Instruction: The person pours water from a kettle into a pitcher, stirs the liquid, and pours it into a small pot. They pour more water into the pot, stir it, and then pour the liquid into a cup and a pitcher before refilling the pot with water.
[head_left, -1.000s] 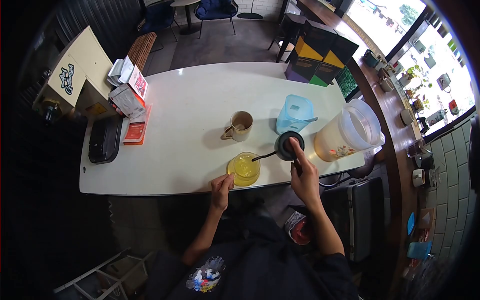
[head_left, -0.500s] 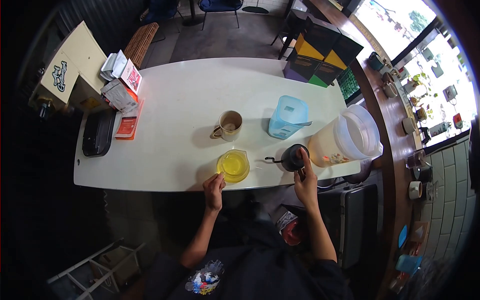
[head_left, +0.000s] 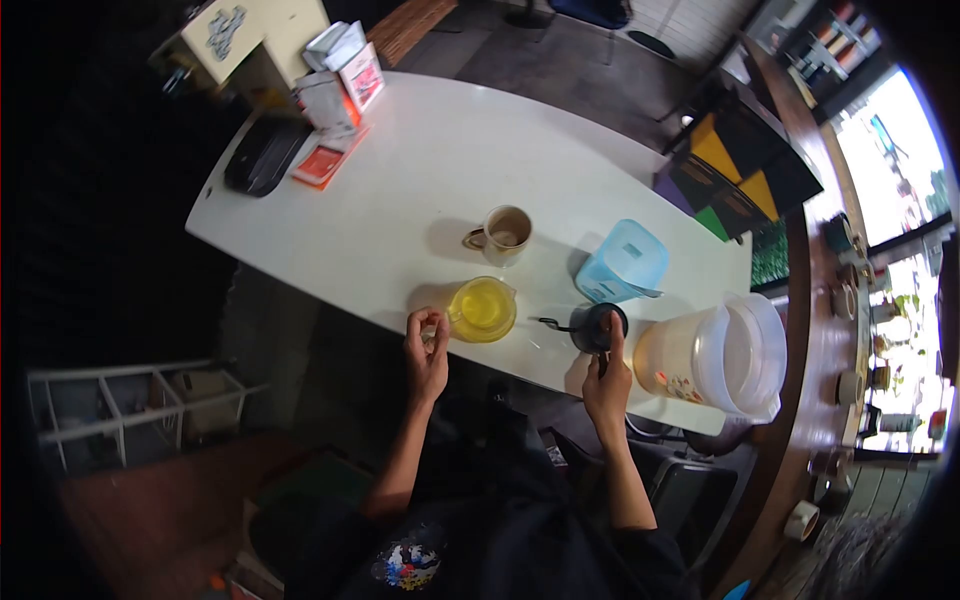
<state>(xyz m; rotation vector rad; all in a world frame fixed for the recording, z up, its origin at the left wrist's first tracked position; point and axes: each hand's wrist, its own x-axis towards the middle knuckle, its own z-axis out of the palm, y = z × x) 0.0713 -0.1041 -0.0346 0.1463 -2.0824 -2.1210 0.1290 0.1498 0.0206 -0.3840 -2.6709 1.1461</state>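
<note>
A glass server [head_left: 483,310] of clear yellow liquid stands near the table's front edge. Beside its handle is my left hand [head_left: 428,352], fingers curled with a gap between thumb and fingertips, and nothing shows in its grasp. My right hand [head_left: 606,385] is closed round the handle of a small black gooseneck kettle [head_left: 590,332], thumb on the lid; the thin spout points left toward the server. Behind the server sits a brown-beige mug [head_left: 507,233], upright, its handle to the left.
A blue translucent container [head_left: 625,262] stands behind the kettle, and a large plastic pitcher [head_left: 690,355] to its right. Dark boxes [head_left: 735,160] stand at the far right edge. At the far left are packets [head_left: 335,100] and a black flat device [head_left: 268,153].
My head view has turned, so the table now slants down to the right. My left hand's fingers have loosened from the server's handle. The right hand keeps hold of the kettle.
</note>
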